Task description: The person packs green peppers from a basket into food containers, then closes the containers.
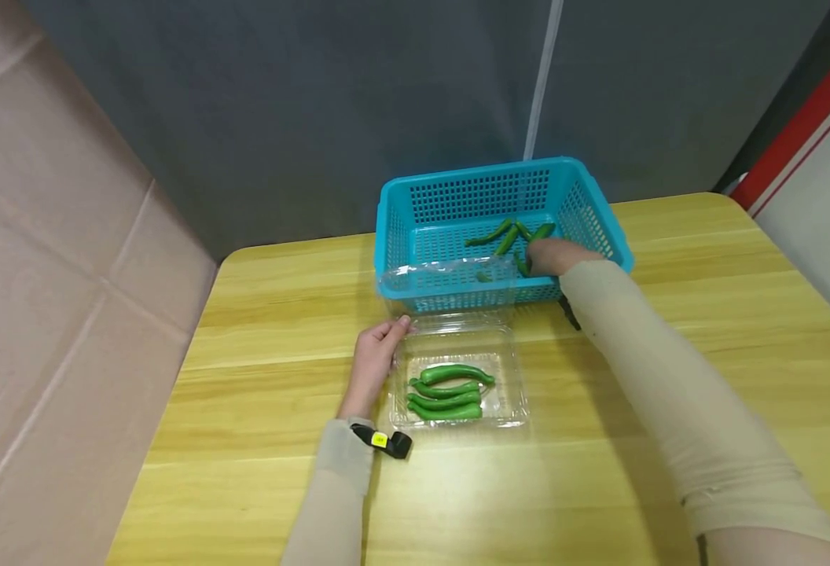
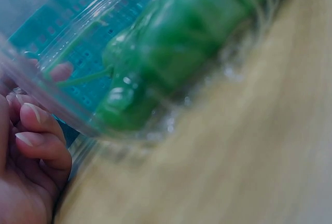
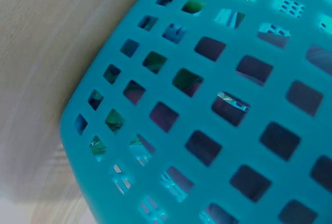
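Note:
A clear plastic clamshell box [image 1: 510,393] lies open on the table, several green chili peppers [image 1: 446,402] side by side in its base. Its lid [image 1: 450,271] leans back against the front of a blue plastic basket [image 1: 395,228]. At the hinge's left end my left hand [image 1: 375,358] grips the box edge; the left wrist view shows curled fingers [image 2: 46,154] beside the clear wall. My right hand [image 1: 552,257] reaches into the basket's right part, among loose green chili peppers [image 1: 507,240]. Its fingertips are hidden, and I cannot tell whether they hold a pepper.
The basket's perforated wall [image 3: 207,115] fills most of the right wrist view. Everything stands on a light wooden table [image 1: 266,377]. A dark grey panel [image 1: 280,118] rises behind the table, and a tiled wall [image 1: 54,275] runs along the left.

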`<state>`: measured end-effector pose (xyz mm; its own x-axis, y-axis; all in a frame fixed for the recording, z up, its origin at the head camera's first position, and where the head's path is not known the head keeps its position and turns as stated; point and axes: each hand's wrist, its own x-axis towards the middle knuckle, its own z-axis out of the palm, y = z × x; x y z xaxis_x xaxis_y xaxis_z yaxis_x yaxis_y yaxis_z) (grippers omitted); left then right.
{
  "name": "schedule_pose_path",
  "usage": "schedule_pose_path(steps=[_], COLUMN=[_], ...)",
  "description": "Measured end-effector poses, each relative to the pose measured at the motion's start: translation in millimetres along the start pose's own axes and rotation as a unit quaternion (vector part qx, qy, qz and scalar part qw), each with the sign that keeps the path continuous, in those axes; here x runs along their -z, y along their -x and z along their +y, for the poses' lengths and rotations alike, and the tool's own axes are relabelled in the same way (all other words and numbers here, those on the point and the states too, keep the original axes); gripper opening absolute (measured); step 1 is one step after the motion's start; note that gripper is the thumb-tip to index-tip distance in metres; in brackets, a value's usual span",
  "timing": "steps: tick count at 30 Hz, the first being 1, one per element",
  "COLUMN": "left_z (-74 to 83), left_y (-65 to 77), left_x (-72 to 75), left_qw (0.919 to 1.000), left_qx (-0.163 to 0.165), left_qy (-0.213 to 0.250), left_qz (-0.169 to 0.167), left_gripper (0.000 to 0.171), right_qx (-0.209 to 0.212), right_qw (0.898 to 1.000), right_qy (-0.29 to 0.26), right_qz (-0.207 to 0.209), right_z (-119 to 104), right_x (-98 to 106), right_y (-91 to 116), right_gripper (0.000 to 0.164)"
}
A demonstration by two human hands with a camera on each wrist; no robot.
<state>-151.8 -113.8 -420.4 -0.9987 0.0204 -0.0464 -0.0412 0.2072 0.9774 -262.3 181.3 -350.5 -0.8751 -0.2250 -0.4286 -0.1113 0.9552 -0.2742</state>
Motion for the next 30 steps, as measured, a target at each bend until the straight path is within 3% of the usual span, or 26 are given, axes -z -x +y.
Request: schedule_pose_path(steps=[5,12,18,30], left_z=[0.1,0.3,1.0,-0.7], left_y=[-0.1,-0.6,-0.3,-1.3], left_x=[-0.6,-0.9,-0.1,-0.2], left_qw=[1.0,0.9999,0.9999,0.9999], left_qx=[0.0,0.002,0.001,0.0], left_qy=[0.003,0.008,0.013,0.011], left_qz=[-0.002,0.006,0.006,0.0], left_gripper=[0.038,0.036,0.034,0.036], right_qx=[0.016,0.033,0.031,0.048], right_qw=[1.0,0.999,0.999,0.997], right_qy=[0.004,0.008,-0.015,-0.003], right_qz=[0.012,0.04,0.039,0.063], right_z=[1,0,2,7], right_x=[1,9,19,37], right_y=[-2,0,4,23], right_gripper=[0.009,0.027,0.044,0.042])
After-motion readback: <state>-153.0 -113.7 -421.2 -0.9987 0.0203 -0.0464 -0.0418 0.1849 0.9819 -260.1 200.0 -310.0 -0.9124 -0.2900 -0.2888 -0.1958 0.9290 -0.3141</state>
